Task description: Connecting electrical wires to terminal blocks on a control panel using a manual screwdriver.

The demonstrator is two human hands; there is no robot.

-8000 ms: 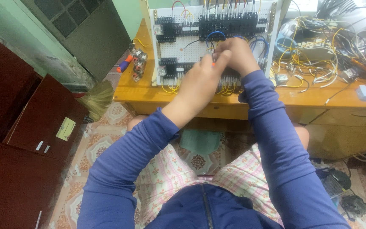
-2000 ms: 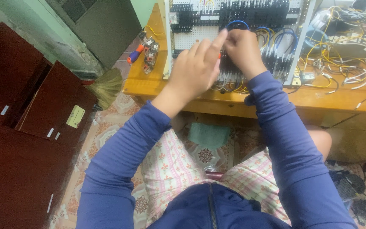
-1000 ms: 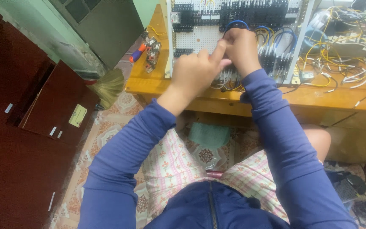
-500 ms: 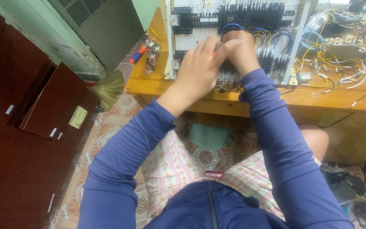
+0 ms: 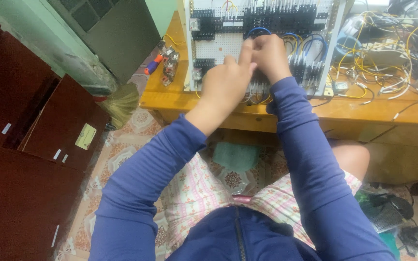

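A white perforated panel (image 5: 221, 46) with rows of black terminal blocks and blue and yellow wires stands on a wooden table (image 5: 344, 108). My left hand (image 5: 224, 83) and my right hand (image 5: 269, 55) meet at the panel's middle, fingertips pinched together close to a blue wire (image 5: 257, 31). Both hands cover the parts they touch, so what the fingers hold is hidden. Both arms wear blue sleeves.
A tangle of yellow, white and black wires (image 5: 388, 53) lies on the table's right. A screwdriver (image 5: 152, 64) and small parts lie at its left end. A broom (image 5: 122, 101) leans by dark red cabinets (image 5: 35, 145). A green cloth (image 5: 235, 157) lies on the patterned floor.
The view has drifted slightly. Both hands stay at the same spot on the panel, with only small finger movements.
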